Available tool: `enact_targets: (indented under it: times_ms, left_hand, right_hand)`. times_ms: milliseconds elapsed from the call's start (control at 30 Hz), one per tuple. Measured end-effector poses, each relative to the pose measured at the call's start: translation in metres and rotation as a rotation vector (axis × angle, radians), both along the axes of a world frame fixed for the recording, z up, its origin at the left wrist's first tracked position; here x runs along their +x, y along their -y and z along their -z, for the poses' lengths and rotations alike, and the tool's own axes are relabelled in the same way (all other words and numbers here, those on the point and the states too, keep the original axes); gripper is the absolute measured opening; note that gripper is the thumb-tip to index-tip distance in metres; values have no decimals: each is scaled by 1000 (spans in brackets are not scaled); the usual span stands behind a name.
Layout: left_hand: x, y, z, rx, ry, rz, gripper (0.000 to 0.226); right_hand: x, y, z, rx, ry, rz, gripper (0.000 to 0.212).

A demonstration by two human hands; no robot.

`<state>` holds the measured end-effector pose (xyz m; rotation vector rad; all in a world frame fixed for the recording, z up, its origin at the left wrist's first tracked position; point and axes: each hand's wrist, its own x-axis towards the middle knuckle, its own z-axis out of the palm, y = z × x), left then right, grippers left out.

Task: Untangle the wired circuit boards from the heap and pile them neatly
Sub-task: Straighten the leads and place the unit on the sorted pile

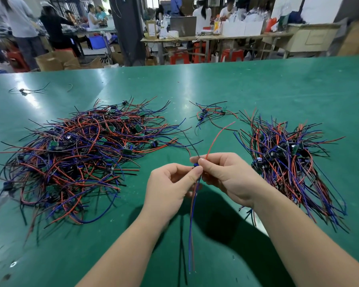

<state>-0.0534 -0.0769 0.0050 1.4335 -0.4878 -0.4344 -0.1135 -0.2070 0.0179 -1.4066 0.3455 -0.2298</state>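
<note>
Presently, at far left, the large tangled heap of red, blue and black wires with small green circuit boards lies spread on the green bench top, loose and unsorted, with wire ends running in every direction.

At centre, above the bench, the left hand is closed in a pinch, thumb and forefinger meeting on a single small board with blue component and trailing leads. The right hand is likewise closed in a pinch on the same item from the other side, fingertips touching it. A red lead and a dark lead rise from the grip; blue and red leads hang straight down between the forearms. Whether the dark lead is quite free of the heap cannot be told.

Behind the hands sits a small loose cluster of wired boards, apart from both main groups.

At right, the ordered pile of wired boards lies with boards gathered together and leads fanned roughly parallel.

Judgement: one unit is separated and being straightened. The next move calls for aligning its leads, then carrying it right and laying it on the pile, board among the other boards.
</note>
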Motion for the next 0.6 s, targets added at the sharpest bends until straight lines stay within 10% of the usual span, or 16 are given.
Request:
enact_targets:
  times_ms: [300,600]
  left_hand:
    - [6,-3,-7,14,-345,132,33]
    - [2,-6,-5,196,-297,373,9]
  right_hand:
    - [-4,4,-2,35,-9,-53,12]
    - [-10,33,-13,163,-25,266,22]
